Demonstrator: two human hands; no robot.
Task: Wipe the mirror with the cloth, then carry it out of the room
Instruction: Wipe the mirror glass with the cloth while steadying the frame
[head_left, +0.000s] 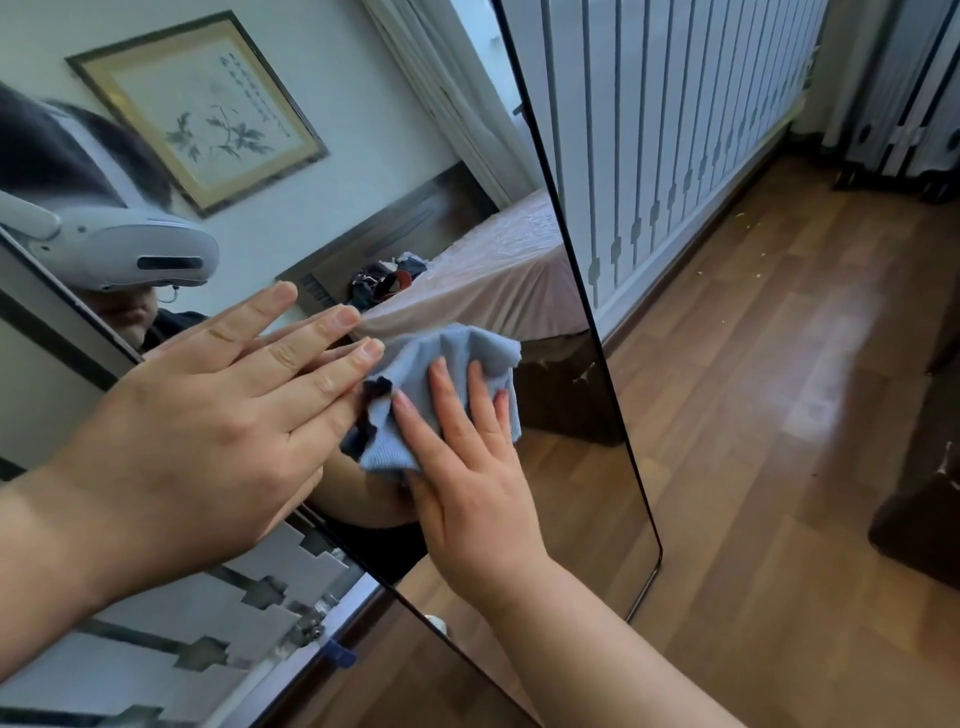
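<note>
A tall mirror (571, 415) with a thin black frame stands tilted on the wooden floor, filling the left and middle of the view. A light blue cloth (457, 348) with a dark edge lies bunched against the glass. My right hand (467, 493) presses flat on the cloth's lower part, fingers spread over it. My left hand (208, 415) rests flat on the glass just left of the cloth, fingers straight, its fingertips touching the cloth's edge. The glass reflects a person wearing a white headset, a bed and a framed picture.
White slatted panels (675, 130) run along the wall behind the mirror. Wooden floor (753, 415) stretches to the right, with a few crumbs near the panels. Dark furniture (924, 509) stands at the right edge. A patterned grey panel (182, 623) lies behind the mirror's lower left.
</note>
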